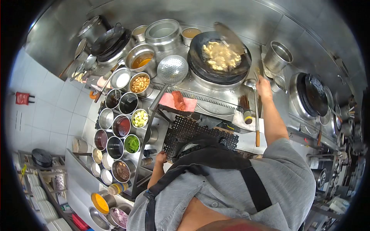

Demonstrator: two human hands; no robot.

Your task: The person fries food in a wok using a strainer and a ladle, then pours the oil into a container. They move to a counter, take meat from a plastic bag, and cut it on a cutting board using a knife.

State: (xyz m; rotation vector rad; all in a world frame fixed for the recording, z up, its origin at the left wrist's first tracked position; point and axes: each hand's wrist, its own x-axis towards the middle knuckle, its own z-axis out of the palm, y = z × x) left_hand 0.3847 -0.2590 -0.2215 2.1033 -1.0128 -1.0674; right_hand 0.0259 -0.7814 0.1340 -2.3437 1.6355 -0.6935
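Out over the stove, my right hand is closed round a wooden handle. The tool seems to be the broad, round metal skimmer over the wok, smeared by motion. Pale yellow pieces of food lie in the black wok, below the skimmer. Close by my right hand, a ladle rests on the counter, its wooden end towards me. Low at my side, my left hand has curled fingers beside the metal cart; what it grips, if anything, is hidden.
Left of me, the cart holds several pots of sauces, chopped greens and nuts. A perforated strainer lies across pot rims. A brush stands near the counter's front edge. Another wok sits at the right, near a tall steel pot.
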